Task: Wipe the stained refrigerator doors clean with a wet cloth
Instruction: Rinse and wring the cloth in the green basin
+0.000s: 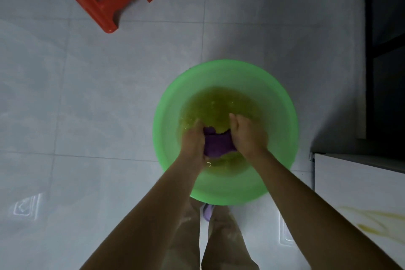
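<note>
Bare forearms (153,215) reach down into a round green plastic basin (230,195) on the glossy tiled floor (98,105). The left hand (192,142) and right hand (247,136) both clutch a bunched purple cloth (219,144), half sunk in murky yellowish water (219,103). Yellow streaks (372,223) smear the smooth white refrigerator door (355,186) just beside the basin.
</note>
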